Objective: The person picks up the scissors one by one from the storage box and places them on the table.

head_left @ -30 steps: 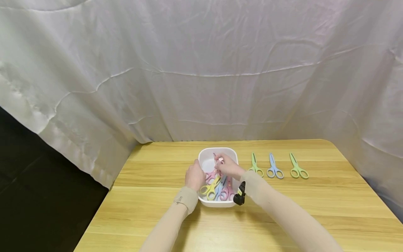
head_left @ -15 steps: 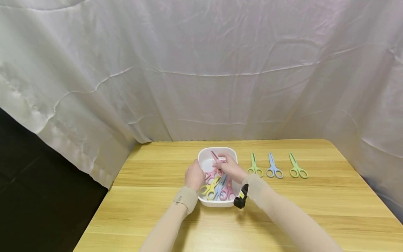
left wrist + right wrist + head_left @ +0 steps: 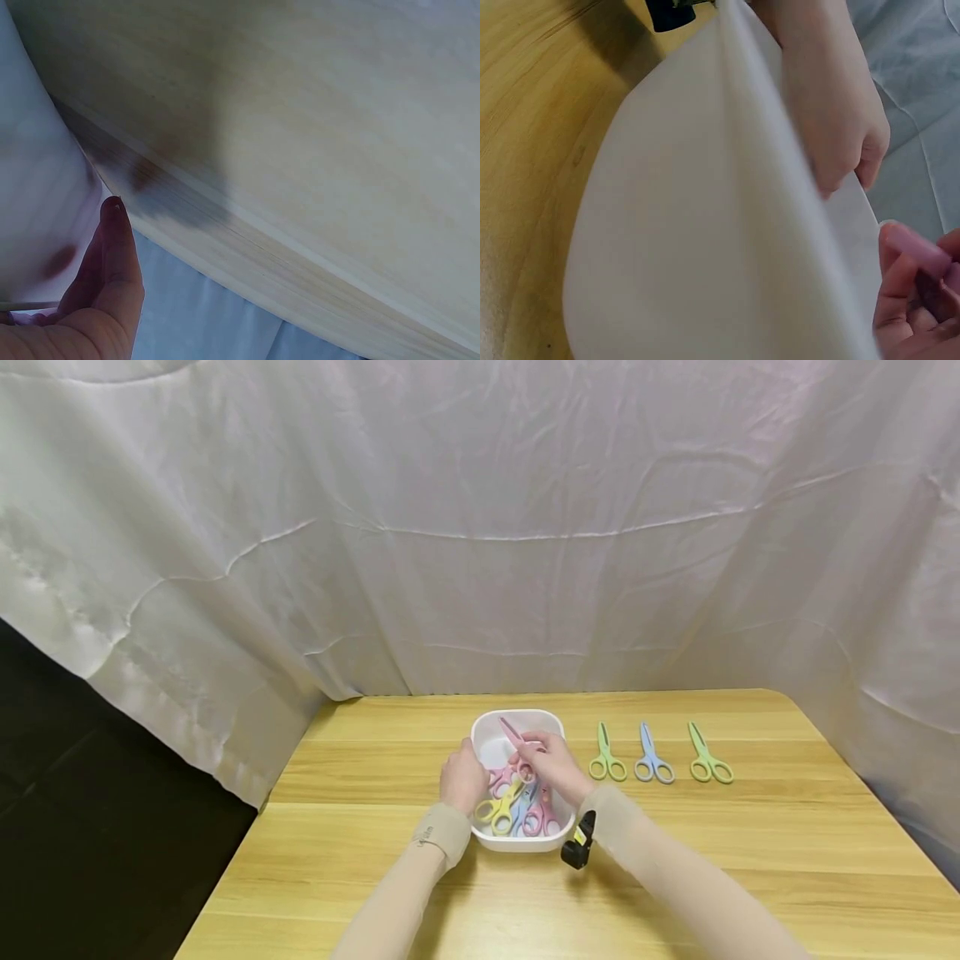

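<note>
A white plastic bin [image 3: 523, 845] stands on the table with scissors lying in its near half: yellow scissors [image 3: 501, 812], blue scissors, and pink ones. My left hand [image 3: 462, 777] grips the bin's left rim; in the left wrist view its fingers [image 3: 118, 262] lie along the outer wall. My right hand [image 3: 557, 768] holds a pair of pink scissors [image 3: 511, 730] over the bin, pinched near the handles, blades pointing away to the upper left. In the right wrist view, the bin wall [image 3: 667, 195] fills the middle and part of the pink scissors [image 3: 921, 251] shows between the fingers.
Right of the bin, green scissors [image 3: 603, 756], blue scissors [image 3: 649, 756] and more green scissors [image 3: 703, 756] lie in a row, blades away. A grey curtain [image 3: 480, 610] hangs behind the wooden table [image 3: 360, 793]. A black camera [image 3: 579, 842] hangs from the right wrist.
My right hand has shifted slightly, and the pink scissors have turned so their blades show more fully over the bin. The left hand stays at the rim.
</note>
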A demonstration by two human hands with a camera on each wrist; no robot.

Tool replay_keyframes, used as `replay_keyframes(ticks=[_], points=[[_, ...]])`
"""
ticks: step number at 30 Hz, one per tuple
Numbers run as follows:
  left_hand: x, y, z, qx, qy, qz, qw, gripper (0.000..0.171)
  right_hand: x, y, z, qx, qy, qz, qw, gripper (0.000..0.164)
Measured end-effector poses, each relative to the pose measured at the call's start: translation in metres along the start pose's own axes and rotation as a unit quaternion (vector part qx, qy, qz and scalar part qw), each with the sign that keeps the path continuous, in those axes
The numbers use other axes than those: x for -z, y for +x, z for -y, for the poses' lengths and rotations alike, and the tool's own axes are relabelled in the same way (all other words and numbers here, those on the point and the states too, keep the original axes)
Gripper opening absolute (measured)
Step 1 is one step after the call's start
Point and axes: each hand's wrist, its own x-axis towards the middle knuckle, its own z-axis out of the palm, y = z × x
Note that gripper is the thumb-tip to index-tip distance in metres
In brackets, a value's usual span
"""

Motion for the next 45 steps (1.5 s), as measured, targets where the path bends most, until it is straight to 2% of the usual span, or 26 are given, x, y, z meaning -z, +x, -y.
replay_keyframes(ticks=[7, 15, 31, 45], points=[[0.0, 0.001, -0.001, 0.001, -0.003, 0.001, 1.0, 0.067, -0.003, -0.003, -0.001, 0.031, -0.016, -0.037, 0.999, 0.039], [-0.001, 0.002, 0.001, -0.004, 0.0, 0.001, 1.0, 0.067, -0.004, -0.009, -0.002, 0.055, 0.005, -0.062, 0.997, 0.035], [-0.001, 0.001, -0.001, 0.016, -0.005, 0.013, 0.9998, 0.074, 0.012, -0.019, 0.0, 0.047, 0.056, -0.082, 0.994, 0.036], [0.001, 0.0, -0.003, 0.029, -0.007, 0.026, 0.9992, 0.075, 0.04, -0.024, -0.01, 0.045, 0.067, -0.092, 0.993, 0.041]])
